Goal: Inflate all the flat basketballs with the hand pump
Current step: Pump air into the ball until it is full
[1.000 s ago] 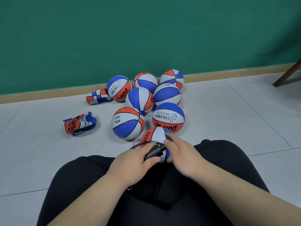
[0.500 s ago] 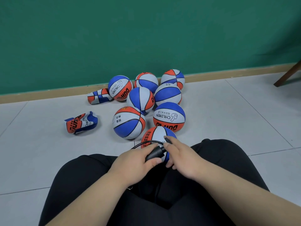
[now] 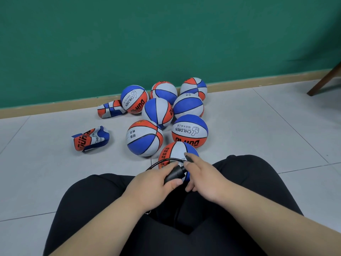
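A round red, white and blue basketball (image 3: pixel 176 151) sits between my knees. My left hand (image 3: pixel 154 183) is closed around the black hand pump (image 3: pixel 174 174), whose thin black hose (image 3: pixel 160 162) loops toward the ball. My right hand (image 3: pixel 202 177) pinches the hose end against the ball's top, forefinger stretched out. Two flat, crumpled balls lie on the floor: one (image 3: pixel 90 138) at the left, another (image 3: pixel 110 109) farther back by the wall.
Several inflated balls cluster ahead, the nearest being one (image 3: pixel 144 138) at the left and one (image 3: pixel 190 131) marked CHILDREN. A green wall (image 3: pixel 166 37) with a wooden skirting stands behind them. A dark wooden chair leg (image 3: pixel 324 80) slants in at the far right. Grey floor tiles surround me.
My right hand has shifted slightly on the hose end at the ball's top, its fingers spreading a little. The left hand keeps its hold on the pump.
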